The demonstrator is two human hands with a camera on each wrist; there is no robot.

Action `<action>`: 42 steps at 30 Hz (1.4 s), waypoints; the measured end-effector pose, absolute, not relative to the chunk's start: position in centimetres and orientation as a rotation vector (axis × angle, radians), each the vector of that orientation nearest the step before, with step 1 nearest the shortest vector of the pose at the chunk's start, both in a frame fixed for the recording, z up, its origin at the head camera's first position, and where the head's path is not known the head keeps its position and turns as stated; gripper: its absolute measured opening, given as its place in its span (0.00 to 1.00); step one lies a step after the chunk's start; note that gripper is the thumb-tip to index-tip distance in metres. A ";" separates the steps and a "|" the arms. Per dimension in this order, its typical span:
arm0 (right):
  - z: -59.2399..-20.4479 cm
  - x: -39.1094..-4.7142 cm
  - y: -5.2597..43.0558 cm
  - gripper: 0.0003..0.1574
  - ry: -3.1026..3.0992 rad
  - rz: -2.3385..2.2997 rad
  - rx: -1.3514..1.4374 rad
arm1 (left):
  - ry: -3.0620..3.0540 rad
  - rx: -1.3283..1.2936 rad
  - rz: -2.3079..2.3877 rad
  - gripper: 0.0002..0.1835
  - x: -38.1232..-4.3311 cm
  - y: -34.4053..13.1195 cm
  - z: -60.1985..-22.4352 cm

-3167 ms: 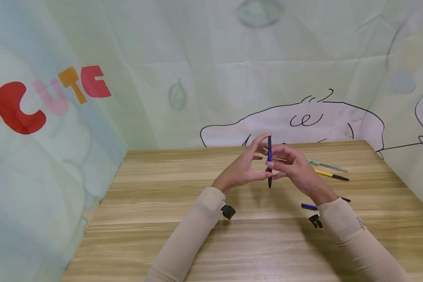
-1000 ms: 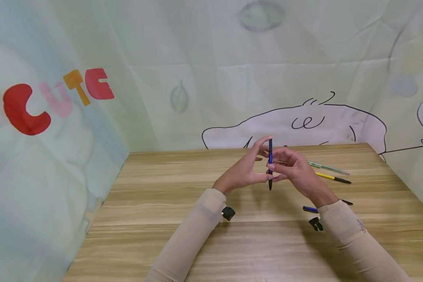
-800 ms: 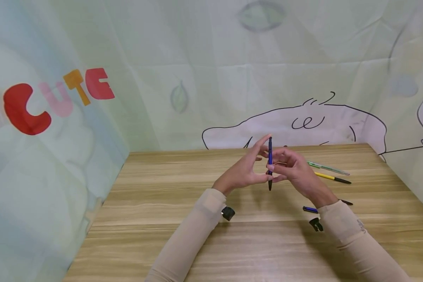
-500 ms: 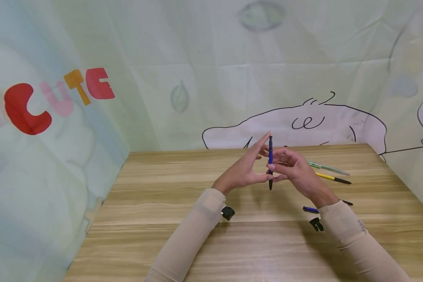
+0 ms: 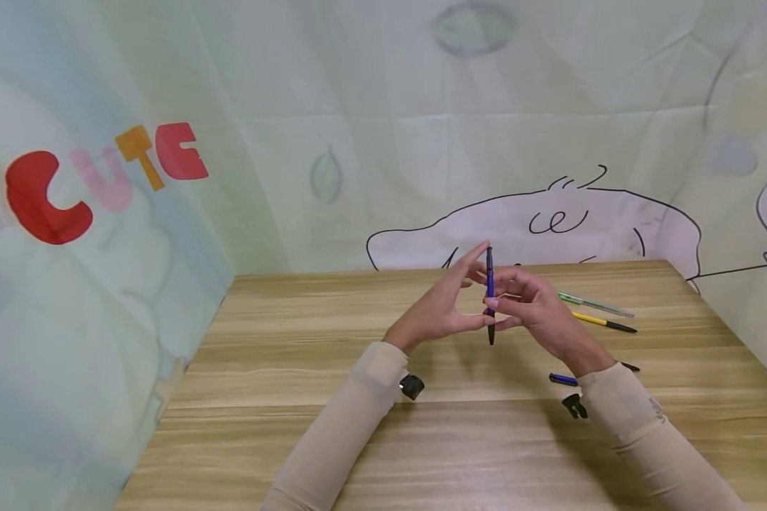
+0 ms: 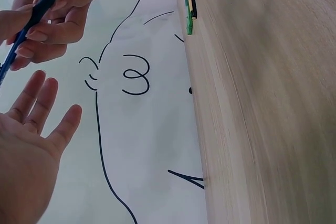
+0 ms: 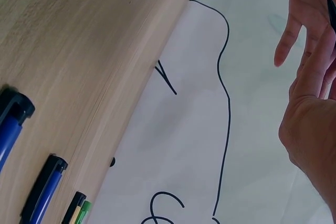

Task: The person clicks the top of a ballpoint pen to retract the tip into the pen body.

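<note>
A blue ballpoint pen (image 5: 490, 284) with black ends stands upright in the air above the table, tip down. My right hand (image 5: 540, 312) pinches its middle between thumb and fingers. On the other side, my left hand (image 5: 441, 305) touches the pen's lower part with the thumb, its index fingertip right at the top end. In the left wrist view the left hand's other fingers (image 6: 63, 129) reach out straight, and the pen (image 6: 37, 17) runs diagonally. In the right wrist view only the black end of the pen (image 7: 332, 11) shows.
On the wooden table (image 5: 332, 426) lie a green clear pen (image 5: 597, 305), a yellow pen with a black end (image 5: 604, 323) and a blue pen (image 5: 562, 380) partly behind the right wrist. The right wrist view shows two blue pens. A printed cloth (image 5: 332, 85) stands behind the table.
The left index finger has straightened and lifted slightly from the pen's top end. The right hand keeps its pinch, and the pen stays upright in nearly the same spot.
</note>
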State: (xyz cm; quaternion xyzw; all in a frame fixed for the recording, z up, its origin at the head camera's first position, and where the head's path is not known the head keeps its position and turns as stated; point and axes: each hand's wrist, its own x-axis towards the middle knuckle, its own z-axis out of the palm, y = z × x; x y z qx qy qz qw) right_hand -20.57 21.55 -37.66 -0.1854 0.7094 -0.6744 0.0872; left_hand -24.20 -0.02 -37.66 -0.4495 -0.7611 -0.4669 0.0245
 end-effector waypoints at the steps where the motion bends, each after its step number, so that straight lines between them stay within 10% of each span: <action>1: -37.7 -20.6 21.6 0.17 2.110 -2.009 -0.552 | -2.358 -1.388 -1.443 0.61 -24.2 0.0 -37.7; 42: -38.2 -20.5 22.1 0.16 2.147 -1.994 -0.501 | -2.339 -1.376 -1.447 0.58 -24.0 -0.4 -37.7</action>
